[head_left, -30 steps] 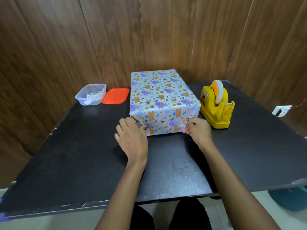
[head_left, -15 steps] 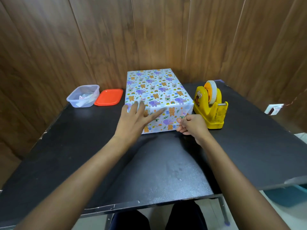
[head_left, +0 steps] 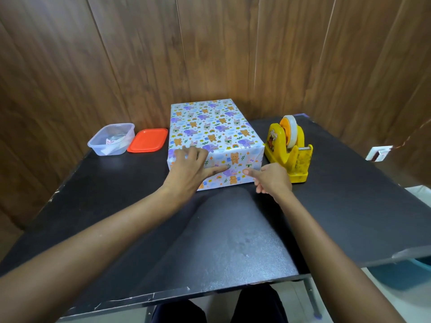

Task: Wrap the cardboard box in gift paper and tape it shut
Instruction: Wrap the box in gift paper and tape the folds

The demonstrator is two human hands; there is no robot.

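1. Fingers (head_left: 196,155) of my left hand (head_left: 189,170) lie spread and flat over the near top edge of the box (head_left: 210,127), thumb stretched along its near face. They grip nothing and only press, I judge to keep the end fold from springing.
2. My right hand (head_left: 272,180) sets its straight forefinger on that same face, at 3 o'clock of the thumb, the other fingers curled under with nothing visibly held. It is likely rubbing down a seam or tape strip, which I cannot make out.
3. The box sits on the bench (head_left: 233,241) at 12 o'clock from me, gift paper (head_left: 233,157) covering every side I see.
4. The tape dispenser (head_left: 289,150) stands just beside it at 3 o'clock, handy for my right hand.
5. A clear tub (head_left: 112,141) and an orange lid (head_left: 148,140) lie at 9 o'clock of the box.
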